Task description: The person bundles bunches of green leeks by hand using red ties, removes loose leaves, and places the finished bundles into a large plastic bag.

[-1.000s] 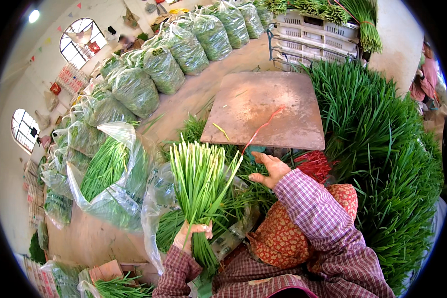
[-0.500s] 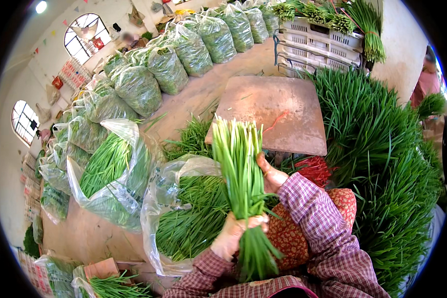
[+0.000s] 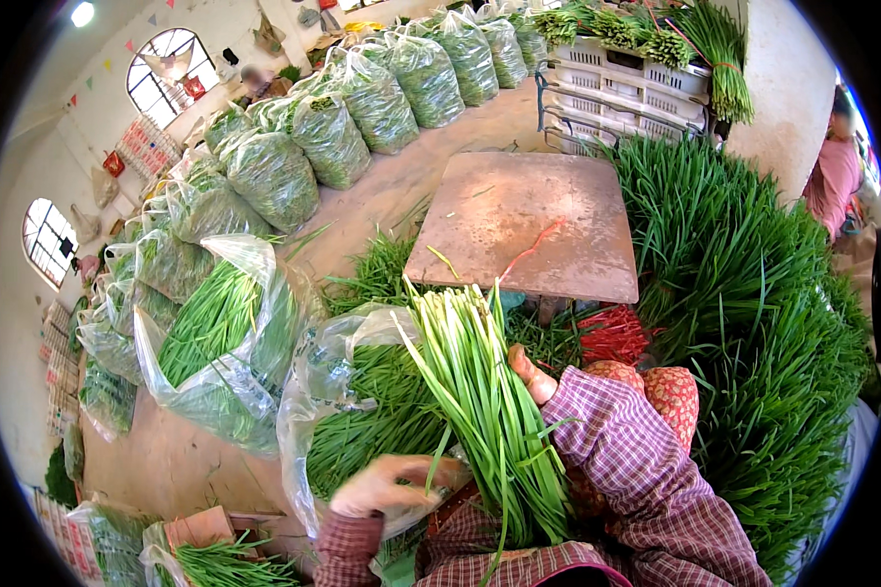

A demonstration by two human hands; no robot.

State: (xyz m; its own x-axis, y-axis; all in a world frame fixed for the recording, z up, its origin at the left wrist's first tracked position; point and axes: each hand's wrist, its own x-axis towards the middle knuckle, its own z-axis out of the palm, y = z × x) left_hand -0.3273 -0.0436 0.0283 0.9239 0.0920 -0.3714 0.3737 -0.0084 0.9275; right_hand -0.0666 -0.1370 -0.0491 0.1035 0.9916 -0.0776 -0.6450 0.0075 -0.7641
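Bundle of long green chives with pale stalk ends point(image 3: 485, 411) stands tilted across the lap, pale ends up, leaf tips down, just right of the open clear plastic bag half filled with chives point(image 3: 362, 421). Stalks look evened at the top, slim, limp, leaves splaying at the bottom. Right hand point(image 3: 531, 377) grips the bundle from behind, fingers hidden, thumb showing; grip clamped on it, as far as I can tell. Left hand point(image 3: 392, 484) rests loosely curled at the bag's mouth, beside the bundle's lower part. Judged step: gathering and squaring a bundle. Next likely needs tying or bagging. Beyond the bundle: worn square reddish bench point(image 3: 529, 225) carrying a red band point(image 3: 529, 252); heaped loose chives point(image 3: 754, 323) to its right.
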